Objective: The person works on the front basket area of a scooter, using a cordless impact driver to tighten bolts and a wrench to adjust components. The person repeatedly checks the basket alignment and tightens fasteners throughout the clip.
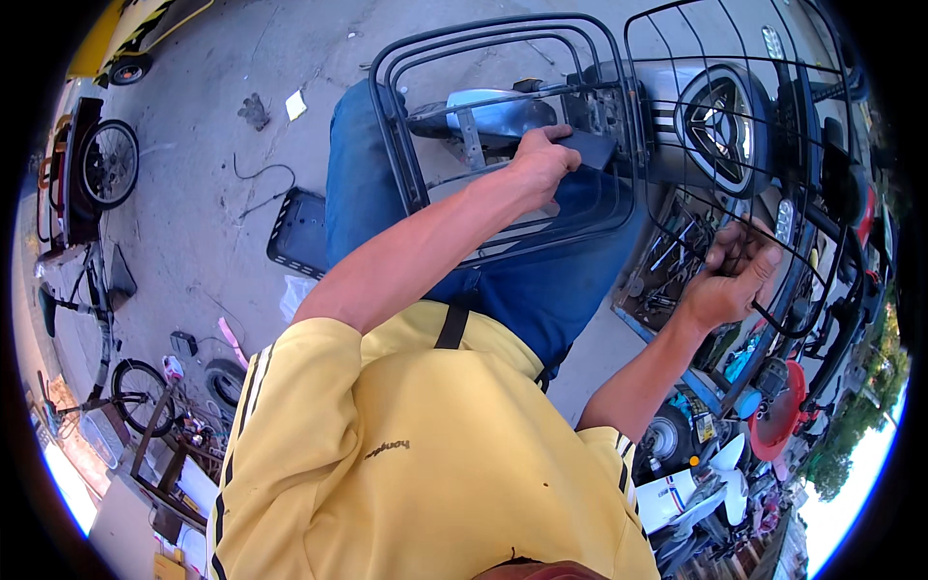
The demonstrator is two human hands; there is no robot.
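My left hand (546, 166) is closed on a dark flat plate (592, 151), just inside a black tubular metal rack (379, 121). The rack spans my knees and sits beside a silver-grey body with a round, three-spoked front (723, 128). A black wire basket (684, 37) stands in front of that body. My right hand (739, 275) is at the basket's lower side with its fingers curled together; what they hold is hidden. Below the rack a small silver and black part (498, 108) shows.
An open toolbox (667, 251) full of tools is beside my right knee. A black tray (300, 232) lies on the ground left of my legs. Bicycles (108, 164), a loose tire (224, 383) and a red round basin (776, 411) stand around. A motorcycle (677, 483) is at lower right.
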